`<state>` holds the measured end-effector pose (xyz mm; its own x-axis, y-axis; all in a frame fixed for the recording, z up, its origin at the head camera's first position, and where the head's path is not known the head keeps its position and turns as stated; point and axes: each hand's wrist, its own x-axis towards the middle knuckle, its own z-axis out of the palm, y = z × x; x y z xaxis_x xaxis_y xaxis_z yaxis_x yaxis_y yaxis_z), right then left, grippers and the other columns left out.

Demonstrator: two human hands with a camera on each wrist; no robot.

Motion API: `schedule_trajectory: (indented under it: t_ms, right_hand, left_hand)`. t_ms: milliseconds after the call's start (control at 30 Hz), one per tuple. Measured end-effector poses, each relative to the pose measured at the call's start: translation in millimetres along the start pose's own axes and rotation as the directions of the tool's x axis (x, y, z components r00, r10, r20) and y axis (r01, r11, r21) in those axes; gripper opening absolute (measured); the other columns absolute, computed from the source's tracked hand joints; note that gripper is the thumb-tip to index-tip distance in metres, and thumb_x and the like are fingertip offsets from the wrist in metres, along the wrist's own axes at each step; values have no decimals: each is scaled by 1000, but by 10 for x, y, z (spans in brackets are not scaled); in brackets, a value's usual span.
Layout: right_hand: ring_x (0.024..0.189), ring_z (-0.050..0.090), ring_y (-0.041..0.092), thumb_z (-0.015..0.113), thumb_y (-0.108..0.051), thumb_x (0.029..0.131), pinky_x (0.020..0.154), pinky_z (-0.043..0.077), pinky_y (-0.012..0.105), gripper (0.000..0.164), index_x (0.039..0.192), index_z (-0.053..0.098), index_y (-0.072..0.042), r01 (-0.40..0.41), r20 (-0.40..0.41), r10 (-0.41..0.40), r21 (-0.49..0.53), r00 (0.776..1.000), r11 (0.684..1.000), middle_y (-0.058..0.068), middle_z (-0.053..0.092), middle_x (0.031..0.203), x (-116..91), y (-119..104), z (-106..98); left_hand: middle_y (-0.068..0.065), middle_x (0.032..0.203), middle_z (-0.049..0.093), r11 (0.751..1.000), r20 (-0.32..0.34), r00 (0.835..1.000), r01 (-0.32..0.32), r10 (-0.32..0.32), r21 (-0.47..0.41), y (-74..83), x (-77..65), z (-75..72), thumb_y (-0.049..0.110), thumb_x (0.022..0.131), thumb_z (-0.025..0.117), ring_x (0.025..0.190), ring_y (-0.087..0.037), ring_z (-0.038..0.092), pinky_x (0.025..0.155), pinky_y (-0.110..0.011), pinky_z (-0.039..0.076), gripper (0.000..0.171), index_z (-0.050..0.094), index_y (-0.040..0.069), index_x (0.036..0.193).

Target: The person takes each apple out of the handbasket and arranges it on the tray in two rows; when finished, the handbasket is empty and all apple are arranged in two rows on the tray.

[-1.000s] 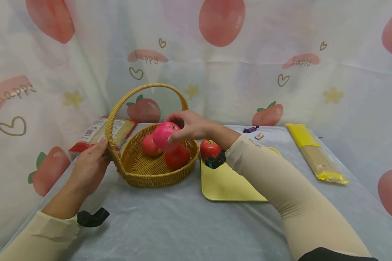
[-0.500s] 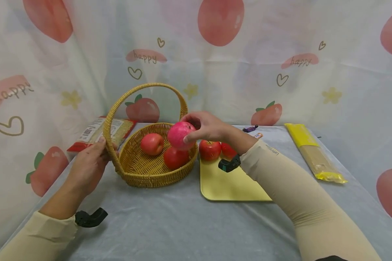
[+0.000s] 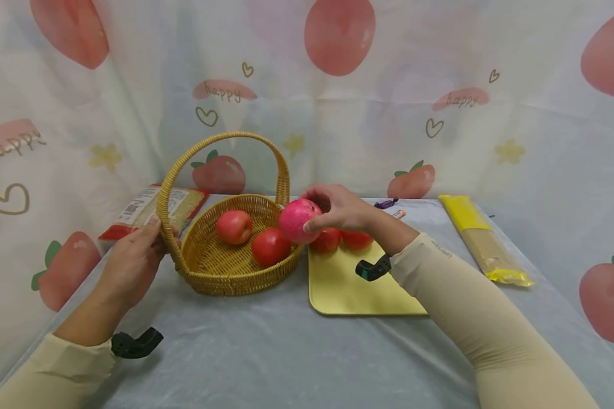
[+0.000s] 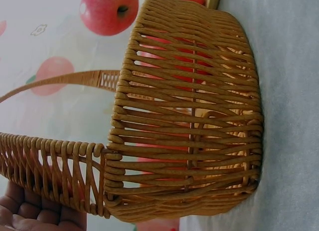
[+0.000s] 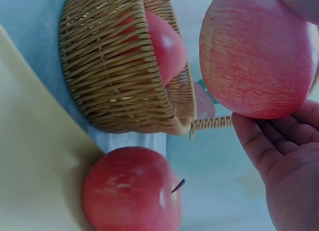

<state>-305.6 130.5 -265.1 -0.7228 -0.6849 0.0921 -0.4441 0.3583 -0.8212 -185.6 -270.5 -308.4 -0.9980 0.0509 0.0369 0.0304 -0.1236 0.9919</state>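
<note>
My right hand (image 3: 339, 211) grips a pinkish-red apple (image 3: 299, 220) between thumb and fingers, above the right rim of the wicker basket (image 3: 235, 285). The right wrist view shows this held apple (image 5: 256, 56) close up. My left hand (image 3: 135, 258) holds the base of the basket's tall handle on the left side; in the left wrist view its curled fingers (image 4: 45, 211) lie by the handle. Inside the basket are two red apples, one farther back (image 3: 233, 227) and one (image 3: 271, 247) nearer the right rim. Two more apples (image 3: 325, 241) (image 3: 357, 239) sit on the yellow board, partly hidden by my right hand.
The yellow board (image 3: 363, 289) lies right of the basket. A red-edged bag of grain (image 3: 184, 205) is behind my left hand. Candies (image 3: 386, 203) lie at the back, and a yellow packet of noodles (image 3: 483, 241) at the right. A printed curtain (image 3: 368, 136) hangs behind.
My right hand has carried the apple rightward, from over the basket's middle to its right rim, uncovering the two apples inside. My left hand keeps its hold on the handle.
</note>
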Motion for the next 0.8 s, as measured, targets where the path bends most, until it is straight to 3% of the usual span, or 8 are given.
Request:
schedule_trajectory:
  t_ms: [400,633,800]
  right_hand:
    - [115,63,25,83,-22,81,94,57,40,56,130,60,-9,-36,-19,36,-14,999,999,7,66,126,-232,174,-25]
    - [112,64,23,85,-21,80,95,56,37,58,131,61,-8,-42,-60,38,-72,997,997,8,68,124,-362,297,-35]
    - [112,64,25,85,-26,81,93,57,38,58,131,62,-7,-93,-74,85,-116,994,989,9,69,122,-457,361,-35]
  left_hand:
    - [0,126,50,1000,12,1000,6,-5,-21,-15,3,-16,53,105,50,124,-14,42,92,-15,50,49,63,12,127]
    - [1,132,47,999,21,999,-28,29,-23,-41,9,-3,51,106,49,129,-16,38,95,-14,47,47,62,10,124]
    - [1,136,45,999,15,999,-33,33,-13,-33,9,0,52,105,49,132,-19,34,94,-14,47,50,62,9,127]
